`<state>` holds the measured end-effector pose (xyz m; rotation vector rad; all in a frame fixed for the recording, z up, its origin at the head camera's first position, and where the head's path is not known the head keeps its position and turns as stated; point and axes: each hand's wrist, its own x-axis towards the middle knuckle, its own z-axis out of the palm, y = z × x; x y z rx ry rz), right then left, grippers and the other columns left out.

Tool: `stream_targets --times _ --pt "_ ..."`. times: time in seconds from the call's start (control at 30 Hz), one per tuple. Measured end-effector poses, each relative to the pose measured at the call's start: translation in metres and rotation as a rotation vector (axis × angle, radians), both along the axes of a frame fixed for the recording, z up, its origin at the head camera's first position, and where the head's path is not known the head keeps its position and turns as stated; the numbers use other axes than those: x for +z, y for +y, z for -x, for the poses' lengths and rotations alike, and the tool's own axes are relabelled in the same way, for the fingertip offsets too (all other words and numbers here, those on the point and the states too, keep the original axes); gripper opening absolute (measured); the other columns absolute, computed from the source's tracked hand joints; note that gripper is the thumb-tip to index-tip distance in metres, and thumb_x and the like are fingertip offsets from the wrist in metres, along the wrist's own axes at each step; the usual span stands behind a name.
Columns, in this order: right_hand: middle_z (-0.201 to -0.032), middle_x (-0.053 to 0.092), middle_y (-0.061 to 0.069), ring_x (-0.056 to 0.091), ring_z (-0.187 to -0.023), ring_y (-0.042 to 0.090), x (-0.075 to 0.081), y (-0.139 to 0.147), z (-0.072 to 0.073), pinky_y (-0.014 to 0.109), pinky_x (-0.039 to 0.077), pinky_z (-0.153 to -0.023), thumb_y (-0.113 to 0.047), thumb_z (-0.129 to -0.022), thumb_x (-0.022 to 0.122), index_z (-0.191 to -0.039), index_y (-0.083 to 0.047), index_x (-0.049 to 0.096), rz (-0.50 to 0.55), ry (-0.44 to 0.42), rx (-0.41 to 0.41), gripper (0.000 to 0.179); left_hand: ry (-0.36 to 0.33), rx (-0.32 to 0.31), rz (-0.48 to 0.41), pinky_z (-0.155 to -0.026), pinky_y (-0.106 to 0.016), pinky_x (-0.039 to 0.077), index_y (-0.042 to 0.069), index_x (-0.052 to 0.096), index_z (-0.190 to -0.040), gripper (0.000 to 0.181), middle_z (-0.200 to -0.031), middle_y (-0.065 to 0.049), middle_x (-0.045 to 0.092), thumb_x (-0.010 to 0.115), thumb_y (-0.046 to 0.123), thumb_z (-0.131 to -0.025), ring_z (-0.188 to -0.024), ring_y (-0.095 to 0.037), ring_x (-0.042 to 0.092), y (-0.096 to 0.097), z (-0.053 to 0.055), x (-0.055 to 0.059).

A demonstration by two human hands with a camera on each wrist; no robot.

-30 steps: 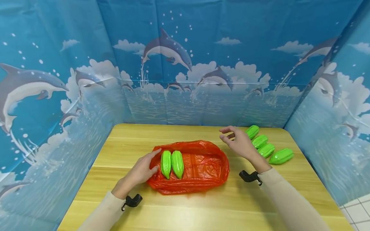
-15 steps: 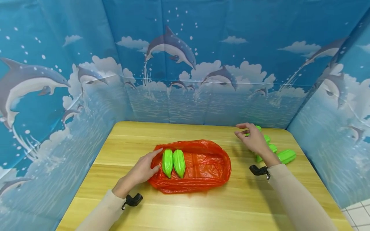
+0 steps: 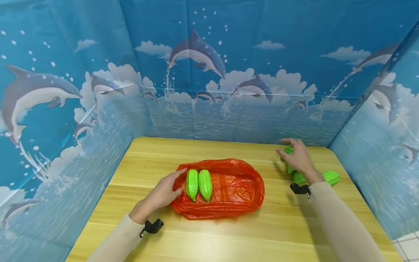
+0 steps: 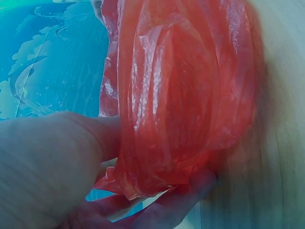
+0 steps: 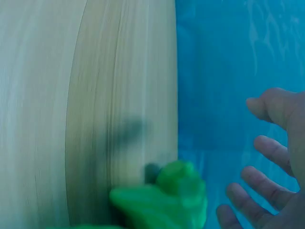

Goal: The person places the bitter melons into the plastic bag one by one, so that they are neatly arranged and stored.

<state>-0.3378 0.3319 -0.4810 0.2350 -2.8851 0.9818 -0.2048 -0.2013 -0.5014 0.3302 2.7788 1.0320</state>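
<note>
We see an open red bag (image 3: 235, 187) on the wooden table (image 3: 209, 240), with two green fruits (image 3: 205, 185) side by side inside it, toward nine o'clock. At the bag's nine o'clock end, the left hand (image 3: 158, 193) curves its thumb and fingers around the plastic and holds it; from the left wrist we see the thumb pass behind the red wall. The right hand (image 3: 299, 159), at two o'clock from the bag, has its fingers spread loosely above a loose group (image 3: 290, 169) of green fruits, which it partly hides, so we cannot tell how many. Another fruit (image 3: 332, 177) shows at four o'clock from that hand. Beyond the table, at twelve o'clock, hangs a blue dolphin curtain (image 3: 209, 120).
</note>
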Motion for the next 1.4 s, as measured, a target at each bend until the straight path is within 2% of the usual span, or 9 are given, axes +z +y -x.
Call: stream_targets --times 0.27,0.47,0.63,0.87,0.97,1.2,1.4 --pt "-0.180 0.022 0.049 0.027 -0.163 0.073 -0.011 0.025 0.015 0.093 0.034 -0.122 -0.052 -0.117 0.068 -0.176 0.002 0.043 -0.043 -0.089 -0.020 0.084 0.000 0.005 -0.001 -0.137 -0.067 0.045 0.012 0.046 -0.180 0.077 -0.180 -0.020 0.053 0.076 0.004 -0.109 -0.168 -0.047 0.051 -0.001 0.001 -0.001" --pt "-0.180 0.012 0.053 0.020 -0.164 0.077 -0.014 0.037 0.023 0.094 0.030 -0.123 -0.058 -0.115 0.068 -0.181 0.003 0.032 -0.069 -0.151 -0.028 0.096 0.004 0.003 0.000 -0.135 -0.067 0.047 0.013 0.046 -0.180 0.078 -0.179 -0.021 0.054 0.075 0.002 -0.108 -0.167 -0.046 0.053 -0.002 0.003 0.000" --pt "-0.178 0.010 0.056 0.017 -0.163 0.079 -0.013 0.044 0.029 0.094 0.030 -0.123 -0.061 -0.114 0.068 -0.182 0.004 0.027 -0.115 -0.202 -0.015 0.102 -0.001 0.004 -0.003 -0.135 -0.066 0.048 0.014 0.046 -0.180 0.078 -0.179 -0.021 0.055 0.075 0.002 -0.109 -0.166 -0.046 0.053 -0.002 0.002 0.001" --pt "-0.178 0.015 0.056 0.013 -0.165 0.079 -0.021 0.050 0.037 0.095 0.028 -0.125 -0.067 -0.112 0.069 -0.185 0.001 0.019 -0.176 -0.254 0.020 0.111 -0.008 0.002 0.001 -0.134 -0.067 0.049 0.015 0.046 -0.180 0.078 -0.179 -0.021 0.055 0.074 0.001 -0.109 -0.166 -0.046 0.053 -0.002 0.001 0.004" --pt "-0.178 0.015 0.056 0.014 -0.164 0.079 -0.020 0.050 0.035 0.094 0.031 -0.124 -0.066 -0.112 0.069 -0.184 0.002 0.020 -0.186 -0.265 0.023 0.111 0.002 -0.009 -0.002 -0.134 -0.068 0.049 0.015 0.046 -0.180 0.078 -0.179 -0.021 0.055 0.074 0.001 -0.109 -0.165 -0.047 0.054 -0.002 0.002 0.005" --pt "-0.176 0.020 0.055 0.026 -0.160 0.077 -0.015 0.043 0.032 0.092 0.039 -0.119 -0.065 -0.109 0.075 -0.179 0.004 0.036 -0.238 -0.249 0.070 0.105 0.000 -0.008 0.010 -0.136 -0.067 0.046 0.014 0.046 -0.180 0.077 -0.179 -0.022 0.055 0.075 0.002 -0.109 -0.167 -0.048 0.052 -0.002 0.003 0.004" --pt "-0.177 0.021 0.054 0.034 -0.156 0.076 -0.017 0.039 0.031 0.091 0.044 -0.115 -0.061 -0.106 0.081 -0.177 0.001 0.042 -0.229 -0.233 0.115 0.101 -0.015 -0.001 0.009 -0.136 -0.067 0.046 0.015 0.045 -0.181 0.079 -0.180 -0.021 0.054 0.075 0.003 -0.109 -0.167 -0.047 0.051 -0.004 0.004 0.002"
